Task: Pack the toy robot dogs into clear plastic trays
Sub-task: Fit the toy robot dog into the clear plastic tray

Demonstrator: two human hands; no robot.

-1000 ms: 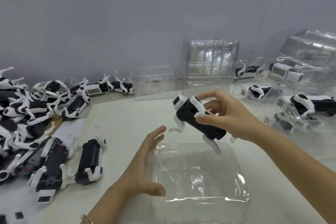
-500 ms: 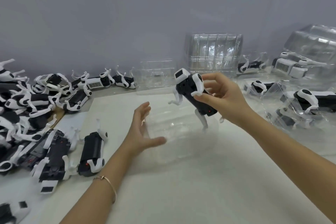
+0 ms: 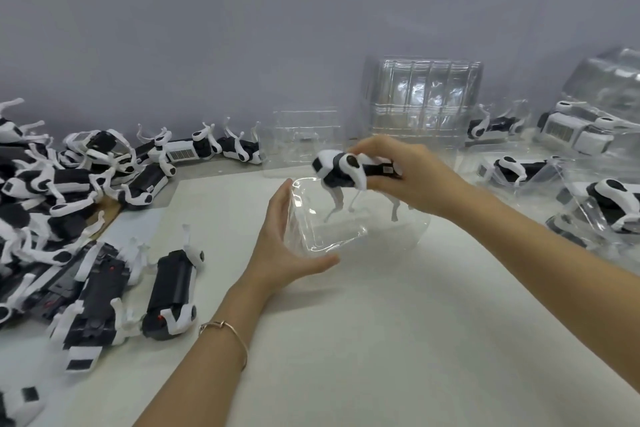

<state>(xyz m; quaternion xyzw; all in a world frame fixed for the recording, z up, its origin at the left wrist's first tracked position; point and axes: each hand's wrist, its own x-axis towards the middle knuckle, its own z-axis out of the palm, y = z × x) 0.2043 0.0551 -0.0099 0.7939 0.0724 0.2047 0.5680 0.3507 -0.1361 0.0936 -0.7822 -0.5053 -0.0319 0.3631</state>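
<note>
At counter (image 3: pixel 381 340) centre, head view: clear tray (image 3: pixel 332 229) is touched by left grip (image 3: pixel 284 243), fingers straight against left wall, thumb stretched along near edge, nothing clasped. Just above tray, toy robot dog (image 3: pixel 343 172) is held by right grip (image 3: pixel 412 177), fingers curled round body, legs pointing down. At left, loose dogs (image 3: pixel 52 201) are heaped. By wall, empty tray stack (image 3: pixel 422 104) is seen; at right, packed dogs (image 3: pixel 613 204).

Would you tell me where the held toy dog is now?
Head view, centre: the right hand holds the toy dog over the clear tray that the left hand touches.
</note>
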